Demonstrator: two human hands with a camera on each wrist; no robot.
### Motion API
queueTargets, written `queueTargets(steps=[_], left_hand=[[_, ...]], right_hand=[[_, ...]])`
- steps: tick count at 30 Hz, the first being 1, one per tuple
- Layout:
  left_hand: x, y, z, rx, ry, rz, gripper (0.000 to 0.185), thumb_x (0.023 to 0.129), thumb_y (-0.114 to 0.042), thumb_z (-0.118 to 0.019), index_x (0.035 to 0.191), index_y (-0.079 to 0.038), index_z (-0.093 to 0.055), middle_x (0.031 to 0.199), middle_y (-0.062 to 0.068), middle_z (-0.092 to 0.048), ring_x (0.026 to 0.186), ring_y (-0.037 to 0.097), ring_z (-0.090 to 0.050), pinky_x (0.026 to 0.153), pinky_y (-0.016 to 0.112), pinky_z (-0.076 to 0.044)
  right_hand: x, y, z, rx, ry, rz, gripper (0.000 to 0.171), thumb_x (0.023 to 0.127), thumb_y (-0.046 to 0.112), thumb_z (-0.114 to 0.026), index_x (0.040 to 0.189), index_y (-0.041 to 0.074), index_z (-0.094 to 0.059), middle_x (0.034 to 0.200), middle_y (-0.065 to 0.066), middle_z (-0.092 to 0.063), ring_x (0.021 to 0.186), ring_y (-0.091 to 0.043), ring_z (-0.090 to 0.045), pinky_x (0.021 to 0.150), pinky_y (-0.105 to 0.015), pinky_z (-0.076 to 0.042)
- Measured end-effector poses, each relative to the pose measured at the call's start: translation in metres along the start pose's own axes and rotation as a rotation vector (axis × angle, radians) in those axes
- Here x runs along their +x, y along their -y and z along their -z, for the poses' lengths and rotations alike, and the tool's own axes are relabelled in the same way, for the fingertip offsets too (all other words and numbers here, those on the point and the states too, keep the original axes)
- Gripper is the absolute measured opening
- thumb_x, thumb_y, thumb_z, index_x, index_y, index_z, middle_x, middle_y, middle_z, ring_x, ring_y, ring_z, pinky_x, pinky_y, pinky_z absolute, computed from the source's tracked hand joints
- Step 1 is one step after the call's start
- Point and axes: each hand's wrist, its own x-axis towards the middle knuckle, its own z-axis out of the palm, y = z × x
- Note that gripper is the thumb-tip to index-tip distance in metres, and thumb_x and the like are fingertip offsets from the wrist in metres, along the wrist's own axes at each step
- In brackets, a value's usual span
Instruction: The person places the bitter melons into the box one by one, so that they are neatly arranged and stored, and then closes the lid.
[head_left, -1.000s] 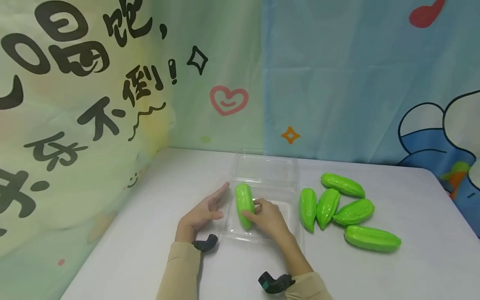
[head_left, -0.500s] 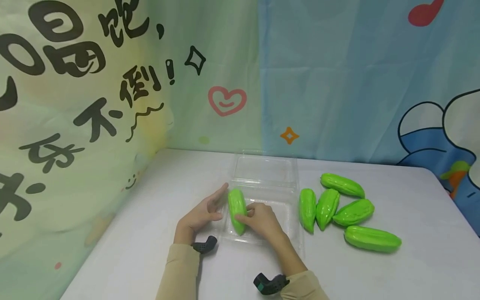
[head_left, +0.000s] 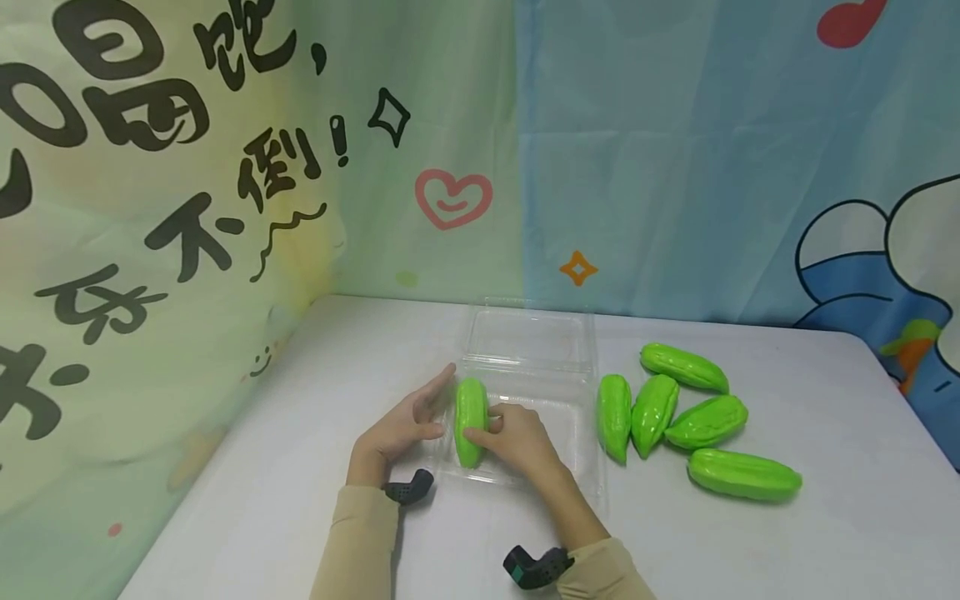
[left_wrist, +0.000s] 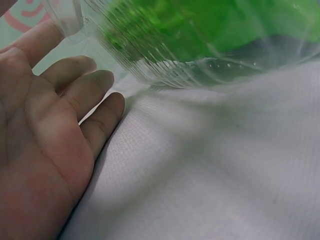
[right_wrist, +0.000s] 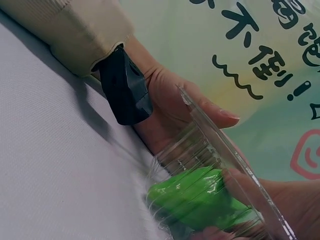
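Observation:
A glossy green ridged gourd point(head_left: 471, 422) lies lengthwise along the left side of a clear plastic clamshell box point(head_left: 558, 425). My right hand point(head_left: 519, 437) reaches in over the box and grips the gourd, thumb on top and fingers at its right side. Through the clear wall, the right wrist view shows the same gourd point(right_wrist: 200, 195) low inside the box. Outside the left wall is my left hand point(head_left: 397, 429), fingers loosely extended. In the left wrist view, the left hand's index fingertip meets the plastic rim, and its other fingers point(left_wrist: 90, 95) stand beside the wall.
The box's lid point(head_left: 528, 340) lies folded back toward the curtain. Right of the box, several more green gourds point(head_left: 615, 417) lie on the white table point(head_left: 262, 500). A printed curtain point(head_left: 637, 167) closes off the back and left. Each wrist wears a black camera point(head_left: 410, 487).
My right hand has moved the gourd left and down against the box's left side, then straightened it slightly. My left hand has stayed by the wall.

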Motion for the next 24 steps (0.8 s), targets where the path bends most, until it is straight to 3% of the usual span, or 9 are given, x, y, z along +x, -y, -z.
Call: queueTargets(steps=[7, 14, 17, 24], left_hand=[[0.001, 0.001, 0.000, 0.007, -0.007, 0.006, 0.109, 0.067, -0.055, -0.078, 0.152, -0.023, -0.019, 0.160, -0.005, -0.012, 0.149, 0.017, -0.005, 0.120, 0.047, -0.007], [0.001, -0.007, -0.003, -0.017, 0.003, 0.019, 0.113, 0.069, -0.052, -0.078, 0.153, -0.013, -0.014, 0.161, 0.003, -0.008, 0.149, 0.024, -0.003, 0.119, 0.050, -0.008], [-0.001, -0.015, -0.005, -0.037, 0.010, 0.018, 0.114, 0.071, -0.049, -0.079, 0.153, -0.008, -0.012, 0.161, 0.007, -0.006, 0.148, 0.028, -0.001, 0.118, 0.053, -0.008], [0.000, -0.004, -0.002, -0.025, 0.002, 0.022, 0.110, 0.070, -0.050, -0.078, 0.153, -0.017, -0.014, 0.161, 0.001, -0.008, 0.149, 0.023, -0.003, 0.119, 0.049, -0.008]], right_hand=[[0.000, 0.000, 0.000, -0.019, -0.010, 0.006, 0.047, 0.077, 0.047, -0.072, 0.098, 0.005, -0.070, 0.091, -0.007, -0.072, 0.080, -0.018, -0.063, 0.071, -0.037, -0.054], [0.001, 0.000, 0.000, 0.024, 0.000, 0.005, 0.061, 0.078, 0.044, -0.073, 0.121, 0.004, -0.062, 0.101, -0.013, -0.072, 0.095, -0.027, -0.067, 0.080, -0.043, -0.054], [0.002, -0.001, 0.000, 0.022, -0.007, 0.016, 0.060, 0.077, 0.043, -0.074, 0.121, 0.003, -0.062, 0.105, -0.014, -0.071, 0.101, -0.030, -0.066, 0.085, -0.045, -0.053], [0.002, 0.000, 0.000, 0.047, -0.015, 0.017, 0.063, 0.077, 0.041, -0.075, 0.124, 0.003, -0.059, 0.104, -0.014, -0.071, 0.098, -0.029, -0.066, 0.084, -0.045, -0.054]])
